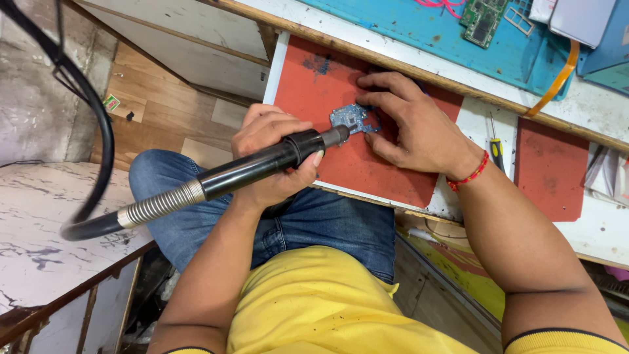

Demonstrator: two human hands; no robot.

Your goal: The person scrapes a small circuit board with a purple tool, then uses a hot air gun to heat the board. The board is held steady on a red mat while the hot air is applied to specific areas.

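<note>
My left hand [272, 154] is wrapped around a black handpiece [262, 164] with a metal spring collar and a thick black hose that trails off to the left. Its metal tip touches a small blue-grey circuit board [352, 118] lying on a red mat [373, 170]. My right hand [409, 124], with a red thread band at the wrist, lies flat on the mat. Its fingers press on the board's right side and partly cover it.
A second red mat [550, 167] lies to the right, and a small yellow-and-black screwdriver [496, 147] sits between the two mats. Further back, a blue mat [419, 29] carries a green circuit board [483, 19]. An orange ribbon strip [558, 78] curves over its edge. My jeans-clad knee [170, 177] is below the bench edge.
</note>
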